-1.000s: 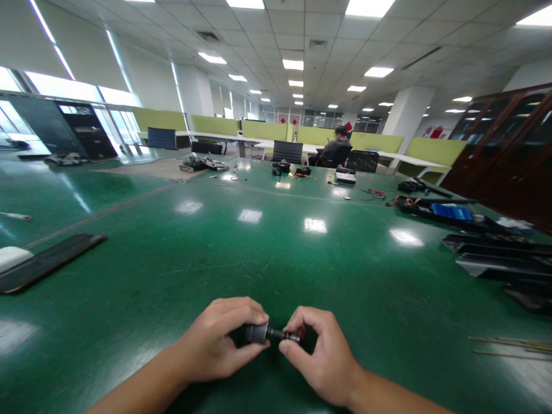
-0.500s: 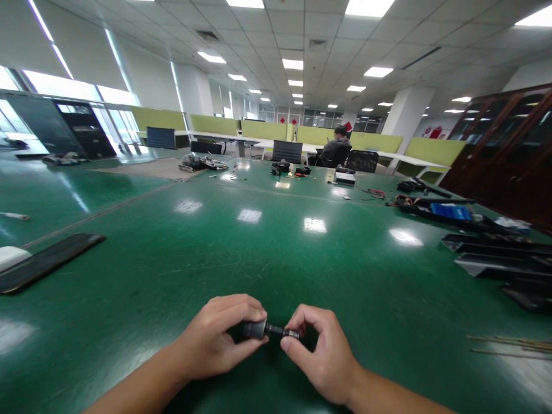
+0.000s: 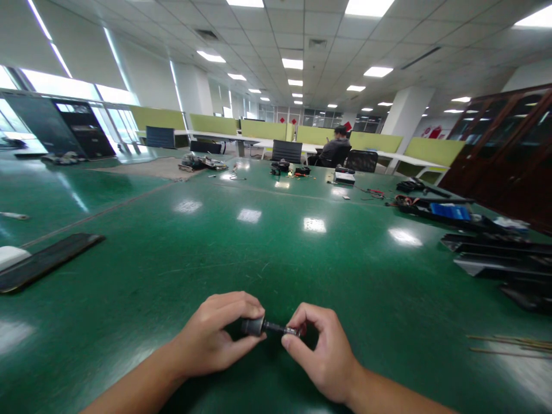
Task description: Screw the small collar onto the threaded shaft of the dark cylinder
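My left hand [image 3: 218,333] grips a dark cylindrical body [image 3: 253,326] between thumb and fingers. From the body's right end a thin dark shaft [image 3: 273,327] runs across to my right hand [image 3: 321,348]. There, thumb and forefinger pinch a small ribbed, metallic-looking end piece [image 3: 292,331]. Both hands hover low over, or rest near, the green tabletop [image 3: 276,264]; whether they touch it I cannot tell. The left fingers partly cover the body, and what kind of part it is does not show clearly.
A long black flat bar [image 3: 49,261] lies at left beside a white object [image 3: 12,257]. Thin brass-coloured rods [image 3: 509,343] and black channel-like parts [image 3: 500,265] are at right. Cables and gear line the far edge. A person [image 3: 338,146] sits beyond the table.
My left hand has shifted slightly left with the dark body. A little more of the shaft shows between my hands; the right hand is nearly still.
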Motion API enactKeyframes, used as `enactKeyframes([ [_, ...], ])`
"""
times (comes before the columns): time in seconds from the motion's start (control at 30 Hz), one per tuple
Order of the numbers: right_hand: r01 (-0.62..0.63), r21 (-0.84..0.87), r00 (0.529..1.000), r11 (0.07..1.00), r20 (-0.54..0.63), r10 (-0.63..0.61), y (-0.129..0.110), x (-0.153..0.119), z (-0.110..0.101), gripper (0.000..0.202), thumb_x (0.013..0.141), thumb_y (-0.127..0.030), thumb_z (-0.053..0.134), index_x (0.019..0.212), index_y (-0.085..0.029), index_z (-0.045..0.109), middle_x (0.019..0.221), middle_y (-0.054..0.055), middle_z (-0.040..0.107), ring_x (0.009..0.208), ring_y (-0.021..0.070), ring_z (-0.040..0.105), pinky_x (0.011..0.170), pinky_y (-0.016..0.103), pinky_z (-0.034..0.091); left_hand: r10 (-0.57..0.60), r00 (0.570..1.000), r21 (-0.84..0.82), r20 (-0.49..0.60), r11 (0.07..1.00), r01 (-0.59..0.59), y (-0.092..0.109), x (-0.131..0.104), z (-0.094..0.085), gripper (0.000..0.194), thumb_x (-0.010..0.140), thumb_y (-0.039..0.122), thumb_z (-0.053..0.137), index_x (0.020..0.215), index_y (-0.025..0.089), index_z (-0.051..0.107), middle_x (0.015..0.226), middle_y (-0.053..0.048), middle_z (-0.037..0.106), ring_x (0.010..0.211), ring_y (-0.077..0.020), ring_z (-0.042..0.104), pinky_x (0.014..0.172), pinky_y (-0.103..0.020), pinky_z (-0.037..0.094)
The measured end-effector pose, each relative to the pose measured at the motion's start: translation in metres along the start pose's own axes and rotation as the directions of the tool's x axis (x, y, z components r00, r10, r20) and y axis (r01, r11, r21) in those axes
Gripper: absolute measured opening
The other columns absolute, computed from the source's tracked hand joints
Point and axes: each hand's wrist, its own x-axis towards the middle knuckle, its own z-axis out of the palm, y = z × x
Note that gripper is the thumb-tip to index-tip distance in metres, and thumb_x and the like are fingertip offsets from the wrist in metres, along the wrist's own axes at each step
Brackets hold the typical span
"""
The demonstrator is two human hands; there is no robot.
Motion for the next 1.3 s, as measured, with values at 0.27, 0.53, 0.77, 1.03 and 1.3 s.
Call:
enactKeyframes([
  [0.27,0.008,0.008,1.000,1.000,-0.004,-0.008,-0.0006,0.0002,-0.0013,0.008,0.080,-0.021,0.068,0.076,-0.018,0.064,0.068,0.000,0.062,0.066,0.0170,0.058,0.066,0.029,0.044,0.001,1.000,0.032,-0.016,1.000,-0.001,0.0012,0.0006,-0.0030,0.033,0.077,0.011,0.078,0.106,0.017,0.064,0.096,-0.006,0.072,0.088,-0.0156,0.070,0.077,-0.026,0.057],
  [0.53,0.010,0.033,1.000,0.999,-0.010,-0.010,0.0006,-0.0002,-0.0013,0.008,0.080,-0.022,0.068,0.076,-0.018,0.063,0.068,0.001,0.061,0.066,0.0172,0.058,0.066,0.030,0.045,0.012,0.999,0.032,-0.039,0.999,-0.011,0.0010,0.0020,-0.0048,0.034,0.076,0.010,0.078,0.107,0.017,0.065,0.096,-0.007,0.073,0.088,-0.0170,0.071,0.078,-0.027,0.057],
  [0.77,0.006,0.042,1.000,0.999,-0.007,-0.006,0.0003,0.0002,-0.0014,0.009,0.081,-0.022,0.069,0.076,-0.018,0.063,0.068,0.000,0.061,0.067,0.0173,0.058,0.066,0.030,0.044,0.011,0.998,0.044,-0.054,0.999,-0.009,0.0019,0.0021,-0.0055,0.033,0.076,0.011,0.078,0.106,0.017,0.065,0.095,-0.008,0.074,0.087,-0.0188,0.072,0.077,-0.029,0.058],
  [1.03,0.001,0.046,1.000,0.999,-0.005,0.000,-0.0024,0.0012,-0.0020,0.011,0.081,-0.024,0.068,0.074,-0.017,0.063,0.067,0.000,0.059,0.066,0.0171,0.056,0.066,0.030,0.044,0.016,0.998,0.046,-0.060,0.999,-0.013,0.0024,0.0055,-0.0060,0.033,0.075,0.011,0.078,0.105,0.017,0.065,0.094,-0.007,0.074,0.086,-0.0171,0.072,0.077,-0.027,0.058],
  [1.3,-0.008,0.052,1.000,0.999,-0.015,0.009,-0.0019,0.0008,-0.0031,0.009,0.080,-0.023,0.069,0.074,-0.018,0.064,0.067,0.000,0.061,0.066,0.0171,0.058,0.067,0.030,0.044,0.004,0.998,0.056,-0.068,0.998,0.000,-0.0003,0.0002,-0.0049,0.035,0.075,0.013,0.079,0.107,0.019,0.065,0.096,-0.007,0.074,0.089,-0.0182,0.072,0.080,-0.029,0.058],
])
